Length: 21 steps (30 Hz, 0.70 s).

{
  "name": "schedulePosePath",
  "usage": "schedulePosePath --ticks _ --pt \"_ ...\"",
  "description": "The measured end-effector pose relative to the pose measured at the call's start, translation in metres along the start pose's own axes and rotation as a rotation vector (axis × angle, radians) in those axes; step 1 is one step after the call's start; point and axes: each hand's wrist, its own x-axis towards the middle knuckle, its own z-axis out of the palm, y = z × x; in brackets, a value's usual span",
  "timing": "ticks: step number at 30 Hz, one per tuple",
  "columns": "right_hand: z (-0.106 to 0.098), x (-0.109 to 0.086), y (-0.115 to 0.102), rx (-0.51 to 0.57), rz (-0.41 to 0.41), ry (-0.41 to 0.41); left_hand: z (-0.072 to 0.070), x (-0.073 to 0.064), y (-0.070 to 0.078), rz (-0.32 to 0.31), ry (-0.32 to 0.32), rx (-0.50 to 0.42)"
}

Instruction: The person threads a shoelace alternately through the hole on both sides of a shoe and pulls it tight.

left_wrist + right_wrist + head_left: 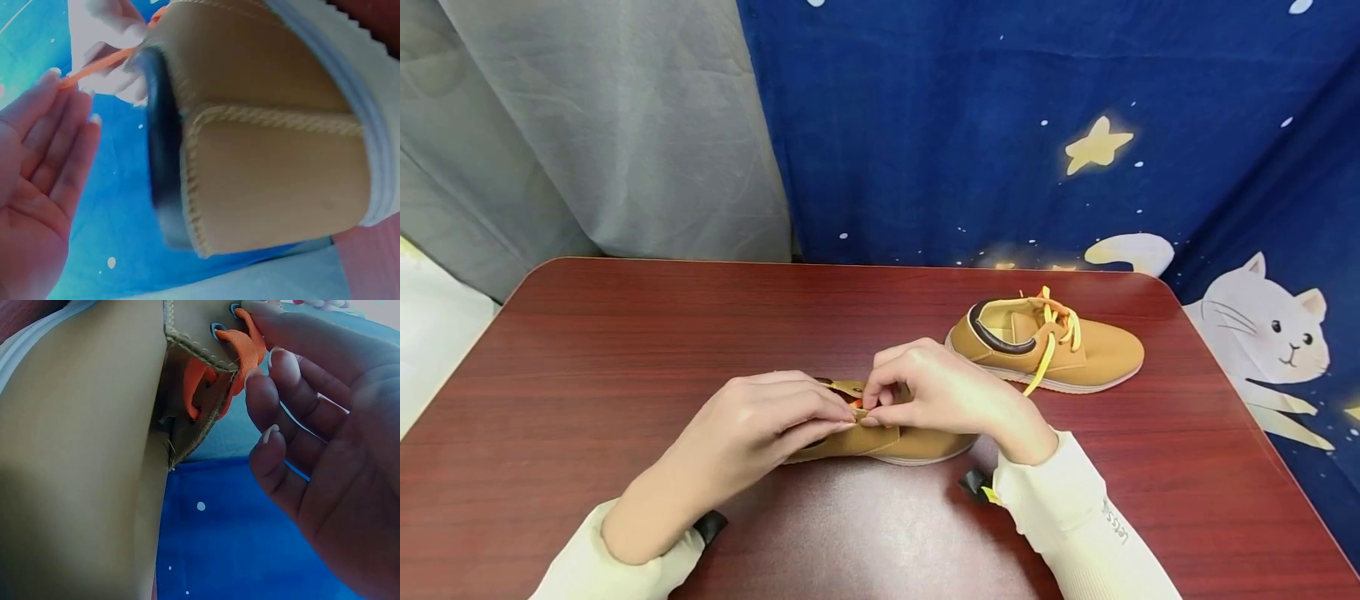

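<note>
A tan lace-up shoe [925, 446] lies on its sole on the table, toe to the right, with both hands at its lacing. My left hand [782, 412] pinches an orange shoelace [103, 64] between thumb and fingertips; in the left wrist view the lace stretches from them to the shoe's opening. My right hand [943, 392] pinches the eyelet flap by its topmost eyelet. In the right wrist view orange lace [244, 350] runs through the metal-rimmed eyelets, beside the right fingers. The hands hide part of the shoe's opening.
A second tan shoe [1105, 354] with yellow laces [1048, 354] stands behind and right, toe to the right. Both are on the dark red wooden table [625, 350]. Beyond its back edge hang a grey curtain [647, 125] and a blue curtain [925, 125].
</note>
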Motion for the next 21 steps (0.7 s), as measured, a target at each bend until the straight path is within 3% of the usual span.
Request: schedulePosePath --ticks 5,10,13,17,20,21 --pt "0.000 0.001 -0.001 -0.009 0.004 0.002 -0.020 -0.001 0.006 -0.038 0.079 -0.153" --pt "0.001 0.001 0.000 -0.009 0.004 0.004 -0.033 -0.016 0.001 -0.007 0.103 -0.321" --pt "0.001 0.000 0.000 -0.007 0.009 0.004 -0.040 -0.018 0.003 0.053 0.138 -0.420" --pt "0.001 0.001 0.000 -0.004 0.005 0.003 -0.050 -0.020 0.006 0.183 0.220 -0.559" --pt "0.000 0.001 0.000 -0.001 0.004 0.001 -0.055 -0.049 -0.012 0.260 0.242 -0.603" --pt "0.000 0.001 0.000 -0.003 0.006 0.000 -0.059 -0.048 -0.009 0.274 0.232 -0.600"
